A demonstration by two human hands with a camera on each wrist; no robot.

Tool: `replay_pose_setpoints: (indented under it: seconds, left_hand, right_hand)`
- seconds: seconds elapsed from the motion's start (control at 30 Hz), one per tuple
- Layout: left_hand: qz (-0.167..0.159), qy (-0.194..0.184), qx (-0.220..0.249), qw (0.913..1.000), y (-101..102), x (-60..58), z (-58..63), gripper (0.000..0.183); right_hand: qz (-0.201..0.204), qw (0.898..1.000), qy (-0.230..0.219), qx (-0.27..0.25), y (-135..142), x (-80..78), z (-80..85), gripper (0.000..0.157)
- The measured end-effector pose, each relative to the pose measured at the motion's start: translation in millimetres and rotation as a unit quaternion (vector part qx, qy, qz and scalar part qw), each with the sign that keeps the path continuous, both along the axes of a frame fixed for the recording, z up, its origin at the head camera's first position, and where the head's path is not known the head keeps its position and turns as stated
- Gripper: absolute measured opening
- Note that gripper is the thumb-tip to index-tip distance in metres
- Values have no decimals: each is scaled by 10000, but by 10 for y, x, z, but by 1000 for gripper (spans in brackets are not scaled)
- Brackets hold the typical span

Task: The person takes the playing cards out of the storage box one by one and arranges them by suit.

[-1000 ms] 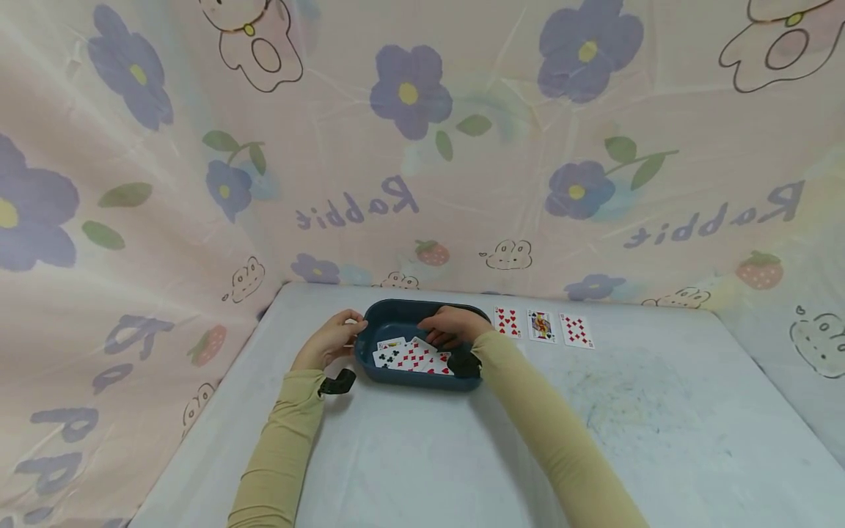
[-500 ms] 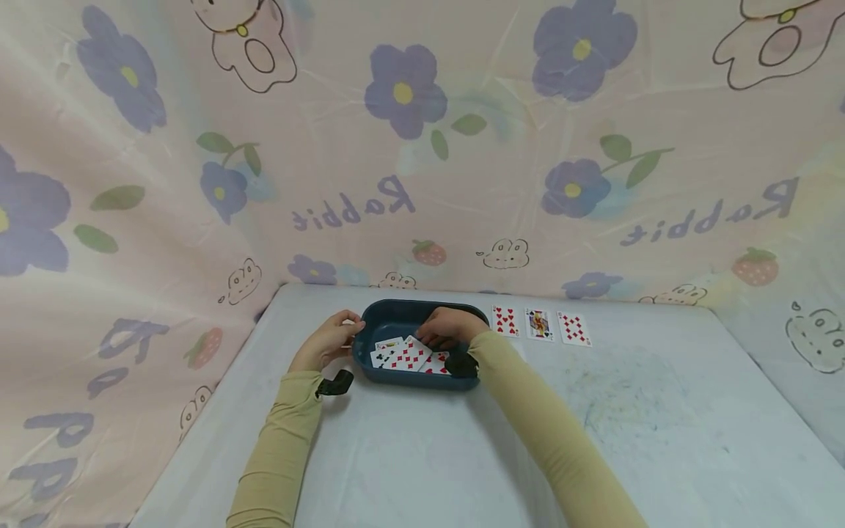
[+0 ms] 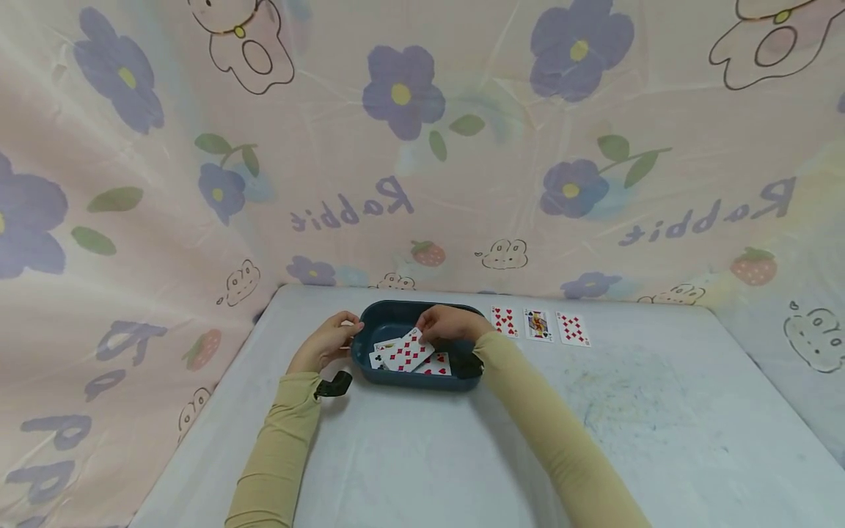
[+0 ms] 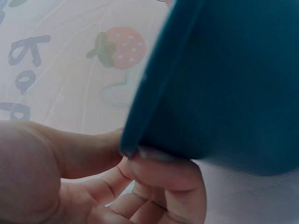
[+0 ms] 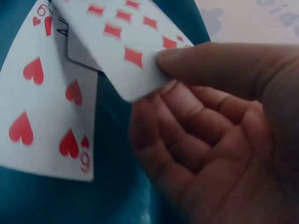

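Gripped the rim at the left end of the tray [image 3: 394,320] with the left hand [image 3: 326,342], closed round the lip between thumb and curled fingers, probably to steady the tray on the tabletop [image 3: 422,455] against any tug from inside. Pinched one corner of a diamond card [image 3: 405,356] with the right hand [image 3: 454,324], thumb flat on the face, fingers curled behind, closed only as far as such thin stock allowed. Held the card within the tray, face up and tilted, gripped end raised, likely by the corner for want of any thicker edge to catch. Left most of the face uncovered by fingers. Could not tell of any contact between its lower end and the cards below. Saw beneath and beside it a six of hearts [image 5: 49,100] and part of a club card [image 3: 376,361], overlapping loosely, penned in by the tray's walls. Saw also, just right of the tray, a heart card [image 3: 505,321], a face card [image 3: 539,325] and a second diamond card [image 3: 573,329], face up in a row, presumably spaced for easy reading.
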State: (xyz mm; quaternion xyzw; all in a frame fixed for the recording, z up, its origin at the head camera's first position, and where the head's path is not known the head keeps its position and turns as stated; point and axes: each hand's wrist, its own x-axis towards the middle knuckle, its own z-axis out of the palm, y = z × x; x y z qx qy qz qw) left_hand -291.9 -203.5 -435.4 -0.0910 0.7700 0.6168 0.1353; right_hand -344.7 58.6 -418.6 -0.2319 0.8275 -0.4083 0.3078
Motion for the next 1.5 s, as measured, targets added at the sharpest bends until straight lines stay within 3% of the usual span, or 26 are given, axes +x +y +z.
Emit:
replay_pose_setpoints:
  seconds: [0.17,0.33,0.57,0.73,1.1,1.3,1.5]
  left_hand:
    - [39,-17,10,10000,-2,5,-10,14]
    - [56,-32,12,10000,2,15,-21,13]
    - [51,-61,-57,10000,-20,18,-45,14]
    - [51,-27,-58,10000,-25,33,-45,14]
    - [35,-45,29,10000,-35,29,-39,15]
    - [182,-77,170,9997,-11,-29,-7,15]
    - [183,-131,160,9996,-12,-14,5,14]
  right_hand:
    - [6,9988,262,-403,85,23,57,25]
    - [-337,9954,558,-708,240,42,120,36]
    - [-1051,9840,342,-1395,538,54,175,26]
    - [-1456,9748,438,-1633,815,102,220,22]
    - [-2146,9594,306,-1803,1415,311,264,29]
    - [-2380,9523,469,-1851,1756,452,203,28]
    - [-2582,9508,447,-1653,2071,643,115,35]
